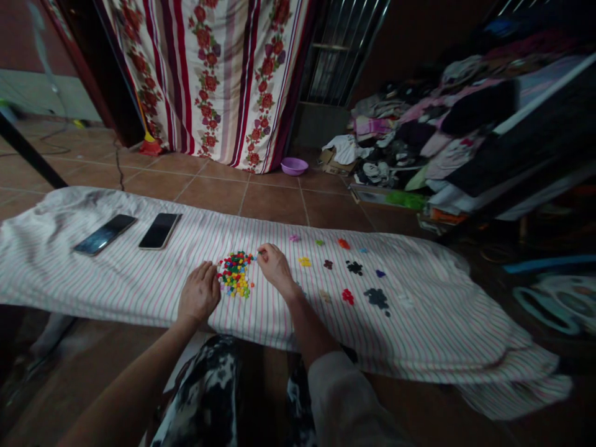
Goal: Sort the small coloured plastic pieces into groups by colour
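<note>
A mixed heap of small coloured bead-like pieces (237,273) lies on a striped cloth (195,217) between my two hands. My left hand (200,292) rests at the heap's left edge, palm down, fingers loosely bent and not gripping anything visible. Just right of the heap, my right hand (275,267) has thumb and fingertips pinched together; whatever they hold is too small to name. Beyond it are single-colour groups, among them yellow pieces (304,262), black pieces (354,267), red pieces (347,297) and dark grey pieces (376,298). My right forearm partly covers a pale blue group.
Two phones, one dark phone (106,234) and another phone (160,231), lie on the cloth at left. Past the cloth are a tiled floor (274,198), a purple basin (294,166), a floral curtain (223,81) and a heap of clothes (410,130).
</note>
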The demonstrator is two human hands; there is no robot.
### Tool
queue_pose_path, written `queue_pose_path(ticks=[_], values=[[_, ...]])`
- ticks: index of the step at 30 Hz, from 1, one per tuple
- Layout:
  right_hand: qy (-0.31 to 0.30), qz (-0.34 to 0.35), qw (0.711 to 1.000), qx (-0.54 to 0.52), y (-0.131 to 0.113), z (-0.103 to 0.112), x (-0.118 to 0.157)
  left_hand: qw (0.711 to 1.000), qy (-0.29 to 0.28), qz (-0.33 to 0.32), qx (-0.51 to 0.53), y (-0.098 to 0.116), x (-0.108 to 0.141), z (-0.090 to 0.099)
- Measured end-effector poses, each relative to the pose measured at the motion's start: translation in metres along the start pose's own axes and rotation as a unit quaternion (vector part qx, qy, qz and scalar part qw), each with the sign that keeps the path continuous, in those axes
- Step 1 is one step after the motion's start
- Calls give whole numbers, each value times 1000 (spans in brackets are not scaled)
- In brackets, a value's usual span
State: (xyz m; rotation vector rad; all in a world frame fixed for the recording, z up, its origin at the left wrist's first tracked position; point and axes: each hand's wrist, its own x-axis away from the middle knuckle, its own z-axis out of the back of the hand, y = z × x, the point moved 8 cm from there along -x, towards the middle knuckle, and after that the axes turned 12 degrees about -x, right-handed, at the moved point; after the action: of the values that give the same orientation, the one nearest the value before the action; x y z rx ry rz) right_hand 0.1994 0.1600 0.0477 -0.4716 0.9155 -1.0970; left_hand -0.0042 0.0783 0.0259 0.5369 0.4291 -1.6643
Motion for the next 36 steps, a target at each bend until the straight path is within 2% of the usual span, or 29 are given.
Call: queue_pose_path(ticks=[4, 7, 10, 15, 23, 31, 36], values=[[62, -51, 996, 32, 22, 42, -2, 1000, -2, -3, -2, 0, 0, 0], [61, -96, 991, 68, 38, 63, 2, 1000, -6, 0, 1, 0, 0, -2], [45, -145, 982, 111, 51, 74, 9, 1000, -7, 5, 6, -1, 0, -3], [-1, -167, 976, 142, 58, 68, 17, 1000, -9, 11, 19, -2, 1, -3], [-19, -160, 979, 122, 59, 51, 15, 999, -19, 13, 22, -3, 0, -4], [-11, -195, 978, 75, 67, 57, 16, 1000, -15, 11, 20, -2, 1, -4], [1, -190, 981, 48, 68, 61, 18, 1000, -10, 7, 19, -2, 1, -4]])
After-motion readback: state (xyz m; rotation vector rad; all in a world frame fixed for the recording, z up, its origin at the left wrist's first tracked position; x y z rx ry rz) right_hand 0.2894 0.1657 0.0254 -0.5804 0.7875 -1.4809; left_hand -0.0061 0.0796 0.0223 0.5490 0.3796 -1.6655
